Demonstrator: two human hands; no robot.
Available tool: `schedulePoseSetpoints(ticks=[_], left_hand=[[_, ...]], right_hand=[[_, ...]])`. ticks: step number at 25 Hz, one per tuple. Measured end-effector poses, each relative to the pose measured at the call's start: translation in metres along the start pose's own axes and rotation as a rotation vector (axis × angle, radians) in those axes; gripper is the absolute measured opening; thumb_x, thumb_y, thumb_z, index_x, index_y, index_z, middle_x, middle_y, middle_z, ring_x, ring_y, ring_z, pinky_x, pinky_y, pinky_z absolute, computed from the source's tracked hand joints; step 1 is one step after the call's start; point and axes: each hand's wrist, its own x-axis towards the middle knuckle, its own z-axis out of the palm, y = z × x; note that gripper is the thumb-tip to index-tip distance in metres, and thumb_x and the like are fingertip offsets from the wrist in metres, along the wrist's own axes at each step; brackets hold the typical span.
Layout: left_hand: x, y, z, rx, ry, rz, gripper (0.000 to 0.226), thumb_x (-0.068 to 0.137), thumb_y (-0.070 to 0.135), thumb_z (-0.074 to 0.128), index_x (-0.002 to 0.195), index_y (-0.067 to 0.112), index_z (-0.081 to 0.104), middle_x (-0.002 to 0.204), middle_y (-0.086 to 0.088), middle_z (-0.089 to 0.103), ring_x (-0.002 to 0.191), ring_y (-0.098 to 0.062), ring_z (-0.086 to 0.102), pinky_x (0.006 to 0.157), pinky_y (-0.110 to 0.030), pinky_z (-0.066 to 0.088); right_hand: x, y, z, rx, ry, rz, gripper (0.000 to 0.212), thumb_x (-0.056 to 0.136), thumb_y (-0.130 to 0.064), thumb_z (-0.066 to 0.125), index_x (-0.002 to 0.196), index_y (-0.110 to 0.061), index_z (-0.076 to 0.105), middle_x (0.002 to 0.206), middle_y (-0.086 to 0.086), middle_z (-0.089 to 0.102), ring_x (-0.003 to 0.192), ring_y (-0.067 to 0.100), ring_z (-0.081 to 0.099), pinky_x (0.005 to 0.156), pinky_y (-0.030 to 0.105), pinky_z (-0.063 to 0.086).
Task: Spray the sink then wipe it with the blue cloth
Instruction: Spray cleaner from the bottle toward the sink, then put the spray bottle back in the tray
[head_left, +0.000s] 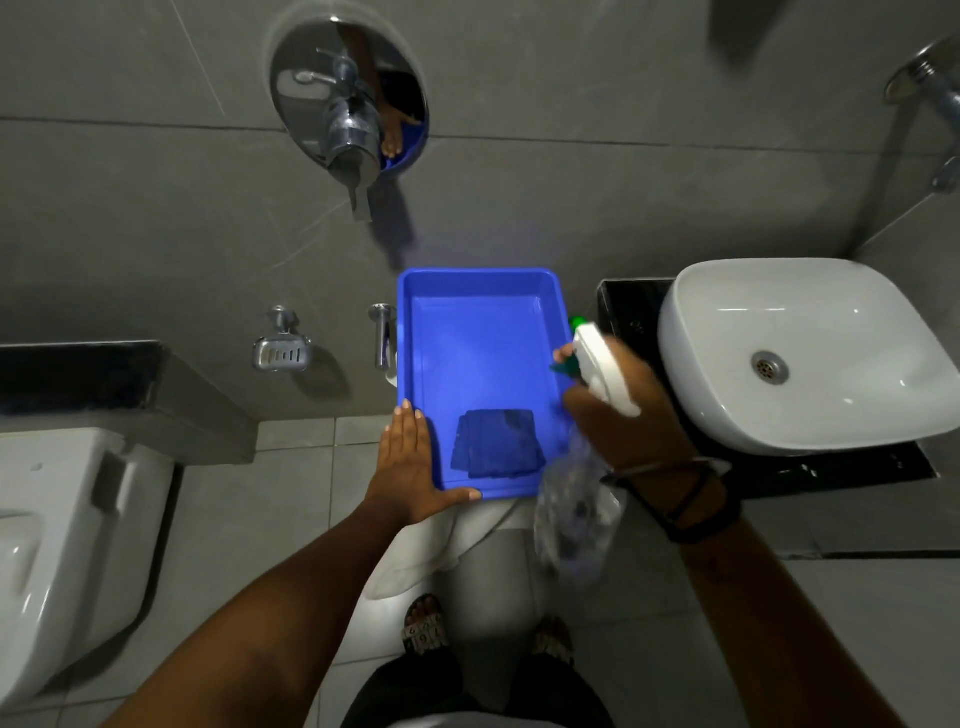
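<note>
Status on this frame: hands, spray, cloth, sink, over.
Left hand flat against tray corner. Right hand grips spray bottle. Blue cloth lies in tray. Sink unobstructed.

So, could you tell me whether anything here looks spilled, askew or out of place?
Nothing stands out: the blue cloth lies folded in the blue tray, the sink looks intact, and the right hand grips the spray bottle.

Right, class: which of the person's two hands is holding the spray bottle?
The right hand, beside the sink: it grips the spray bottle. The left hand lies flat on the edge of the blue tray.
</note>
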Motion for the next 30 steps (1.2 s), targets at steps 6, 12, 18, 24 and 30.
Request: schedulePoseSetpoints(ticks=[6, 12, 18, 24, 30], left_hand=[[-0.001, -0.001, 0.001, -0.018, 0.026, 0.007, 0.149, 0.054, 0.101, 0.038, 0.154, 0.003, -0.014, 0.163, -0.019, -0.023, 0.151, -0.032, -0.022, 0.120, -0.044, -0.010], [0.004, -0.002, 0.002, -0.036, 0.047, 0.001, 0.152, 0.053, 0.098, 0.046, 0.154, 0.001, -0.013, 0.162, -0.021, -0.023, 0.148, -0.032, -0.026, 0.121, -0.045, -0.012], [0.005, -0.006, -0.001, -0.038, 0.031, 0.017, 0.152, 0.052, 0.101, 0.039, 0.152, 0.003, -0.019, 0.161, -0.018, -0.029, 0.148, -0.032, -0.029, 0.119, -0.041, -0.016], [0.007, 0.005, -0.008, -0.016, 0.132, 0.106, 0.124, 0.074, 0.084, 0.047, 0.156, 0.006, -0.002, 0.162, -0.009, -0.018, 0.151, -0.028, -0.017, 0.121, -0.038, -0.011], [0.045, 0.051, -0.020, -0.502, 0.123, -0.231, 0.047, 0.085, 0.038, 0.073, 0.116, 0.007, 0.056, 0.129, -0.016, 0.058, 0.120, -0.035, 0.056, 0.096, -0.041, 0.046]], right_hand=[[0.076, -0.047, -0.006, 0.180, 0.174, -0.132, 0.036, 0.076, 0.002, 0.052, 0.109, -0.005, 0.061, 0.100, 0.011, 0.065, 0.078, 0.023, 0.059, 0.066, 0.022, 0.051], [0.155, 0.005, 0.062, 0.265, 0.257, -0.027, 0.040, 0.078, 0.011, 0.048, 0.115, 0.001, 0.060, 0.113, 0.022, 0.065, 0.101, 0.028, 0.062, 0.084, 0.033, 0.051], [0.184, 0.045, 0.102, 0.241, 0.185, 0.010, 0.037, 0.087, -0.004, 0.056, 0.125, -0.001, 0.055, 0.123, 0.017, 0.064, 0.113, 0.028, 0.060, 0.096, 0.033, 0.049], [0.192, 0.050, 0.097, 0.181, 0.040, 0.009, 0.053, 0.080, -0.022, 0.071, 0.129, -0.011, 0.051, 0.120, 0.010, 0.064, 0.105, 0.019, 0.059, 0.085, 0.007, 0.047], [0.117, 0.148, 0.096, -0.067, -0.022, 0.404, 0.041, 0.072, -0.019, 0.081, 0.107, -0.016, 0.059, 0.100, -0.003, 0.047, 0.098, 0.014, 0.042, 0.087, 0.034, 0.042]])
